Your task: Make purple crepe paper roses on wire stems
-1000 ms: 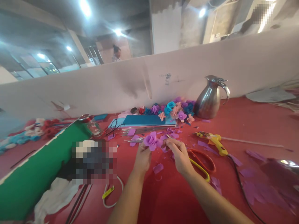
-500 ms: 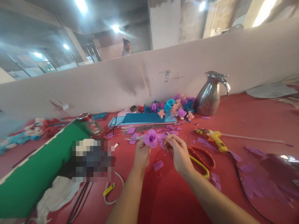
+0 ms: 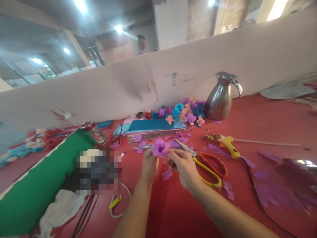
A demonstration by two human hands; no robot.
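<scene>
A purple paper flower [image 3: 159,147], with a rolled centre and open petals, is held upright in the middle of the view. Closed around its base is my left hand [image 3: 150,165]. My right hand [image 3: 185,167] pinches the flower's right edge between thumb and fingers; the exact spot is partly hidden. Just beyond the right hand lie scissors [image 3: 186,147] with one red and one yellow handle loop. Purple paper pieces [image 3: 166,175] are scattered on the red table [image 3: 170,211] near both hands.
A yellow glue gun [image 3: 230,147] with a black cord lies right. Behind are a steel jug [image 3: 219,99], a heap of paper flowers [image 3: 183,112] and a blue folder [image 3: 153,125]. At left stand a green box [image 3: 32,195] and a glass jar [image 3: 97,134]. A person is beyond the partition.
My right hand has moved slightly left and closer in, onto the flower's edge. The scissors' blades now show more. The flower and left hand have hardly moved.
</scene>
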